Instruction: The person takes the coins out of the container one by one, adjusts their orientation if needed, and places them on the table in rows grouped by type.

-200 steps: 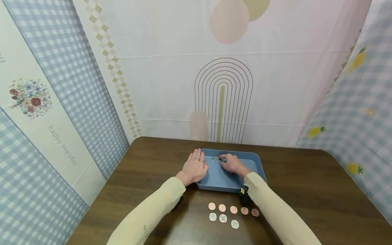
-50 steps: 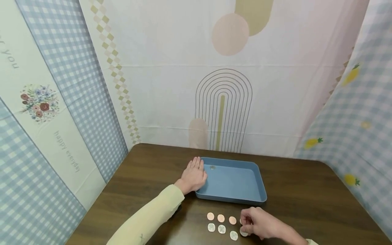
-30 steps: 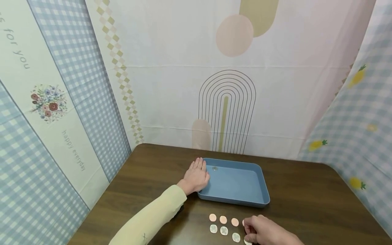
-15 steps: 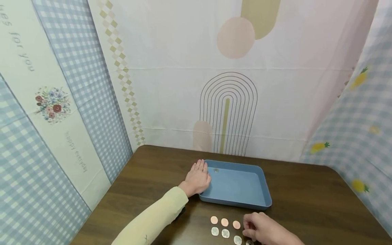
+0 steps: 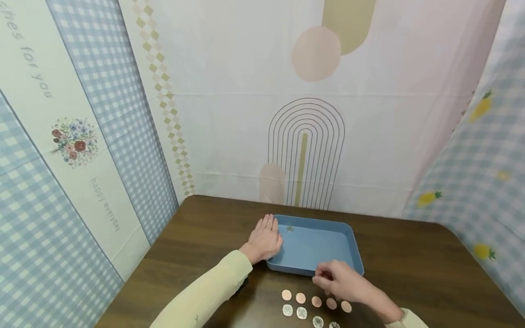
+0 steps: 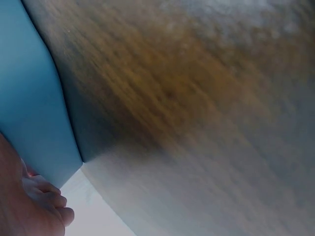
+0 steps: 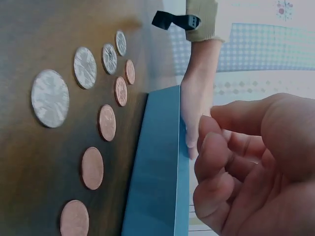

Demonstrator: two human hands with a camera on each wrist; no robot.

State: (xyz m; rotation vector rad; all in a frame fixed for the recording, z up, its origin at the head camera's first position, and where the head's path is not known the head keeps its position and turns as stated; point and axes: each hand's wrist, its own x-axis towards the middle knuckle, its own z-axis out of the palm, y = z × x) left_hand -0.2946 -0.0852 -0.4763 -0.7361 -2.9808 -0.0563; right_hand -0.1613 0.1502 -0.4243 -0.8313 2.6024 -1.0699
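Note:
My left hand point(image 5: 264, 239) rests with straight fingers on the left rim of a blue tray point(image 5: 316, 248). One silver coin point(image 5: 290, 229) lies in the tray's far left corner. My right hand point(image 5: 342, 282) hovers over the tray's near edge, fingers loosely curled; in the right wrist view I see no coin between its thumb and fingertips. Below it on the table lie a row of several copper coins point(image 5: 316, 301) and, nearer me, a row of several silver coins point(image 5: 301, 313). The right wrist view shows both rows of coins point(image 7: 107, 123) beside the tray wall point(image 7: 155, 162).
The dark wooden table point(image 5: 205, 237) ends at a white patterned cloth point(image 5: 229, 132) behind. Blue checked cloths point(image 5: 102, 91) hang at the left and right sides. A black strap point(image 7: 174, 20) is on my left wrist.
My right hand has taken a silver coin from the tray, set it at the right end of the silver row, let go and moved up towards the tray. My left hand has stayed put.

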